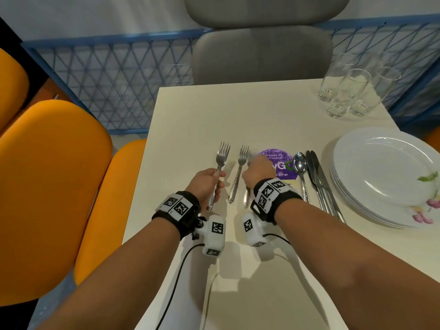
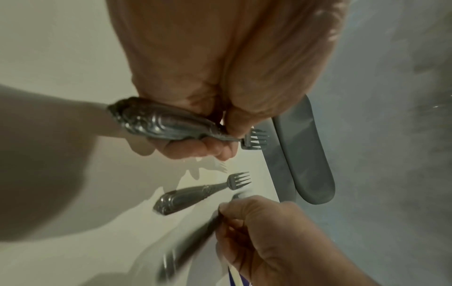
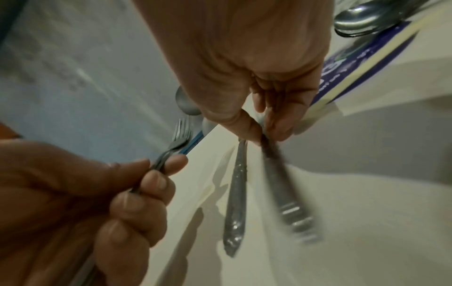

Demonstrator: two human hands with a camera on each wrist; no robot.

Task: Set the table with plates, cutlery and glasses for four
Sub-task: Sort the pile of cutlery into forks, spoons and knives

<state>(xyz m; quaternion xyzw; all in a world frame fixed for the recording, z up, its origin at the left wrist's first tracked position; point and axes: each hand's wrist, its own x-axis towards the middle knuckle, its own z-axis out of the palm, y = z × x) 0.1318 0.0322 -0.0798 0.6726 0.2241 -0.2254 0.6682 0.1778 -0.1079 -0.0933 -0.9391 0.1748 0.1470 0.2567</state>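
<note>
I have one fork (image 1: 220, 172) clenched in my left hand (image 1: 206, 184) and another pinched in my right hand (image 1: 258, 172) mid-frame, a third fork (image 1: 238, 173) lying between them, while plates (image 1: 385, 177) and glasses (image 1: 352, 89) on the right sit undistributed, no place set

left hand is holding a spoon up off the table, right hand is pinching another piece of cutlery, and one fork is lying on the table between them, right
Not quite: the left hand holds a fork, not a spoon; its tines show plainly in the head view. The rest stands: the right hand pinches another piece of cutlery, and one fork on the table lies between the hands. The only spoon in view lies near the plates.
</note>
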